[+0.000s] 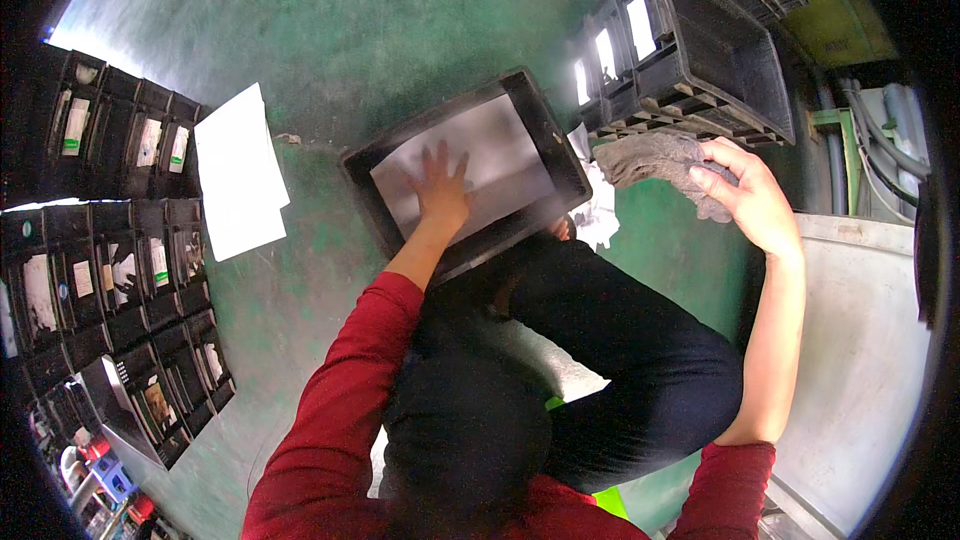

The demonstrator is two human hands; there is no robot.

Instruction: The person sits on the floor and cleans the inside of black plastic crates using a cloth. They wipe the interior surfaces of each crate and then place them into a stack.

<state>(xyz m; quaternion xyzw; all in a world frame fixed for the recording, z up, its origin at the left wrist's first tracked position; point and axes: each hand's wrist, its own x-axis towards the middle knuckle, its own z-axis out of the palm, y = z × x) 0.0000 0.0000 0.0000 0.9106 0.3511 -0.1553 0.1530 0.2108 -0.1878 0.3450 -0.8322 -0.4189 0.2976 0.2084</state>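
Note:
A shallow black crate point(555, 145) sits tilted at an angle in front of my legs, lined on its bottom with a smooth, pale grey sheet point(500, 160). Flat on that sheet lies my left hand point(440, 195), fingers spread and holding nothing. Off to the right of the crate, my right hand point(755, 195) is raised with a crumpled grey rag point(650, 155) pinched between thumb and fingers. The rag hangs out to the left of that hand, apart from the crate.
White paper sheets point(240, 175) lie on the green floor point(300, 40) left of the crate; more torn white paper point(600, 205) shows at its right. Black crates point(130, 180) line the left side. Another black crate point(730, 55) stands far right, near cables point(890, 150) and a pale panel point(850, 320).

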